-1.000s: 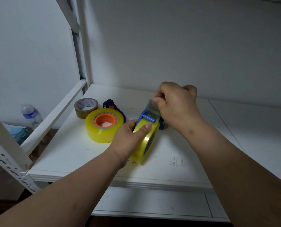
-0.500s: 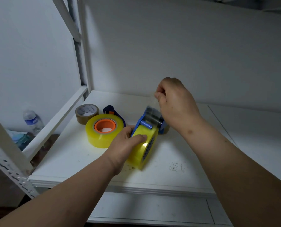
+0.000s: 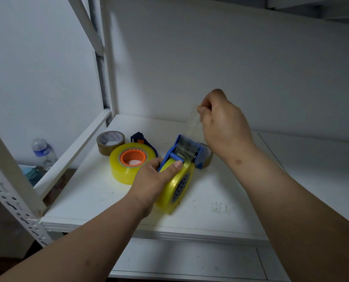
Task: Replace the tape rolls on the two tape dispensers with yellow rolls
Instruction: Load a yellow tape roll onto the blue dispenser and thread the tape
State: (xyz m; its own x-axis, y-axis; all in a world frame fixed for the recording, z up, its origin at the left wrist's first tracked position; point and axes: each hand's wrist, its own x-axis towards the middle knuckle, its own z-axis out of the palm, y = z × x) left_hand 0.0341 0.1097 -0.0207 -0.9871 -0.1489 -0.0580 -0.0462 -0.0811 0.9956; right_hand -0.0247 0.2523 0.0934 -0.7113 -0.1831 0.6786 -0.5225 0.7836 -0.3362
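Fingers (image 3: 203, 110) of right hand (image 3: 224, 127) pinch tape strip (image 3: 192, 127) above blue dispenser (image 3: 187, 152).

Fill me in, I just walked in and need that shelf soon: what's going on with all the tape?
A person is loading a yellow tape roll into a blue dispenser on the white shelf. The left hand grips roll and dispenser, while the right hand pinches the tape end and holds it up above the dispenser. A spare yellow roll, a brown roll and a second dispenser lie alongside.
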